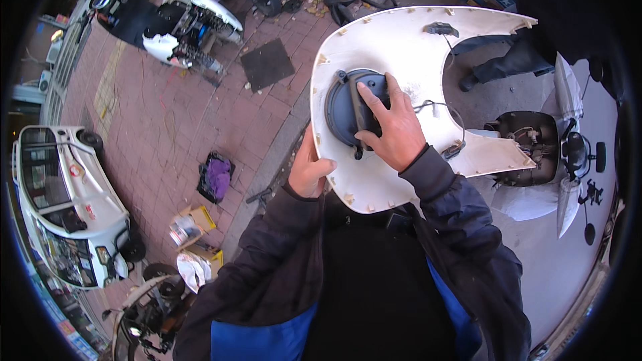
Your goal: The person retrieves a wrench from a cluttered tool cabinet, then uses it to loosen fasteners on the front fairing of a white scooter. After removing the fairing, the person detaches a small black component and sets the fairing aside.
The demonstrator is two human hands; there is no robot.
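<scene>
A white plastic scooter front panel (394, 40) is held up before my chest, its inner side with small clips along the rim facing me. My left hand (311, 168) grips its left edge, thumb on the inner face and fingers behind. Set in the panel is a round dark headlight (342, 110), seen from its back. My right hand (393, 124) holds the headlight's raised back, with thumb and fingers curved over it. A thin dark cable (431, 103) runs over the panel to the right of that hand. Small dark connectors (441, 29) hang from the panel.
On the right stands a scooter (531, 140) with its front opened up; a person's leg (498, 70) is beyond the panel. To the left are a partly stripped scooter (194, 27), a dark mat (267, 65), a purple cloth (217, 177), a cardboard box (194, 224) and a white vehicle (67, 204).
</scene>
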